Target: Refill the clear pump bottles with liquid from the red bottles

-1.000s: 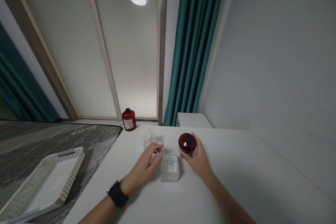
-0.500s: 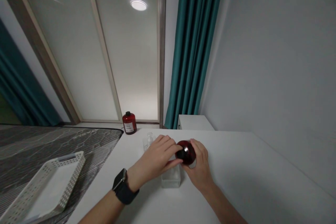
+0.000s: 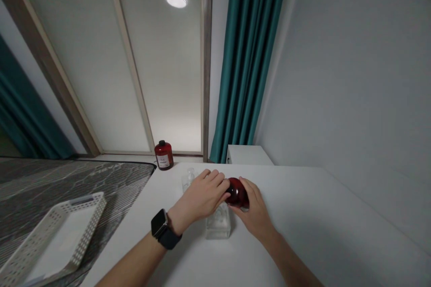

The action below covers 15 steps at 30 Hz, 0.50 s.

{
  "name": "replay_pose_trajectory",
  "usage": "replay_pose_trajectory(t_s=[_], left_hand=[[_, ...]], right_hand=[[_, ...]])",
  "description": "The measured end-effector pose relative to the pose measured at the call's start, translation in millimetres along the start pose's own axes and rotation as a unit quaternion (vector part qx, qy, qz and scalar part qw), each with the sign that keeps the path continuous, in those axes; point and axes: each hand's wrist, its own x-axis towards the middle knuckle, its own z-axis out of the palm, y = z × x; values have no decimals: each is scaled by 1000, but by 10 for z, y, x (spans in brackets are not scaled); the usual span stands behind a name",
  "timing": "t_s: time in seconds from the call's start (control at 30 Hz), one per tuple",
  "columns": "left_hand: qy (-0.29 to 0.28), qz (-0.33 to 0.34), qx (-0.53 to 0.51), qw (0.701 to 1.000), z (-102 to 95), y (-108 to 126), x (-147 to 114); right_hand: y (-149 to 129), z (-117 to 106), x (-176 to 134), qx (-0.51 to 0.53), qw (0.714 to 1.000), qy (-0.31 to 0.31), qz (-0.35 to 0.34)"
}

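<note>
- Head view, near ground: my left hand (image 3: 202,196) and my right hand (image 3: 253,208) meet over the white table (image 3: 303,233), both closed on the dark red jar (image 3: 237,192) from opposite sides.
- My left fingers (image 3: 218,184) wrap over the jar's left flank and top, so that part of it is hidden; my right fingers (image 3: 247,188) cup its right side, with the thumb low under its near edge.
- That jar sits between the two palms, tipped rather than upright (whether its base touches the table I cannot tell).
- Just below the jar, and partly under my left palm, a clear square glass bottle (image 3: 218,226) stands on the table, close to both wrists.
- Beyond my left knuckles a second small clear bottle (image 3: 189,178) shows only in part, near the table's far edge.
- A black smartwatch (image 3: 161,228) sits on my left wrist.
- Head view, farther off: a red bottle with a black cap and a pale label (image 3: 163,155) stands on the sill at the foot of the frosted panels, well apart from my hands.
- A white perforated basket (image 3: 54,233) lies to the left on the grey marbled surface (image 3: 84,179).
- Teal curtains (image 3: 249,63) hang behind the table, with a small white cabinet (image 3: 247,154) at their foot.
</note>
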Motion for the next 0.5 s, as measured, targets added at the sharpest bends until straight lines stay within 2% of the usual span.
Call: replay_pose_trajectory(t_s=[0.17,0.3,0.4,0.5], left_hand=[[26,1,7,1000,74,4,21],[50,-14,-29,998,99,-25,24],[59,-33,-109,992,67,-65,11],[65,-48,-226,971,39,-100,-3]], right_hand=[[-31,-13,19,-10,999,30,-16],[-65,-27,38,-14,999,40,-19],[-77,-35,45,-16,999,41,21],[-77,-39,40,0,998,21,60]])
